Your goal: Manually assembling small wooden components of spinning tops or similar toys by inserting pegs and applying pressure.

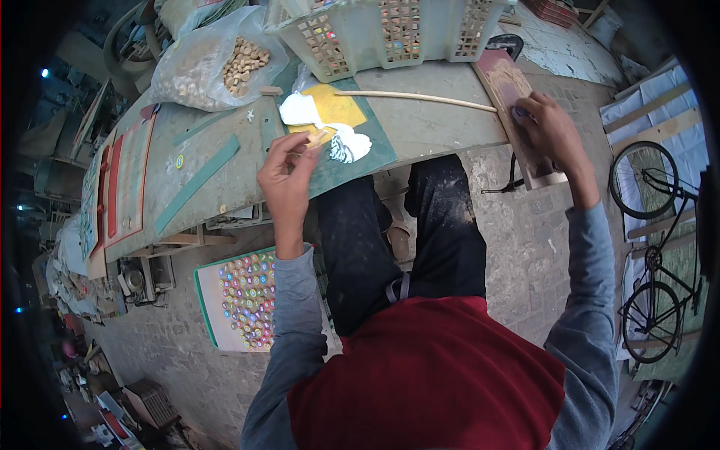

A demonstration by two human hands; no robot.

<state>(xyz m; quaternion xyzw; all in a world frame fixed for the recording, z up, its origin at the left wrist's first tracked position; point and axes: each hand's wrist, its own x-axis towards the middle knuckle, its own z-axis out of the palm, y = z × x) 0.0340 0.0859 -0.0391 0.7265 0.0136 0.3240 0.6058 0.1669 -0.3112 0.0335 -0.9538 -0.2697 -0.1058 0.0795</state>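
While the left hand (289, 166) is pinching a small wooden piece (320, 137) above a paint-smeared yellow sheet (343, 107), the right hand (555, 133) is curling over a board (504, 79), its grip unclear; likely light and stiff, the piece is inviting fingertips along its sides.

Small pale piece (321, 137) pinched in left hand (289, 166); dusty board (504, 78) under right hand (553, 127)

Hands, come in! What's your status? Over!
Left hand pinching small pale piece. Right hand on long board. Thin stick runs from yellow sheet toward board.
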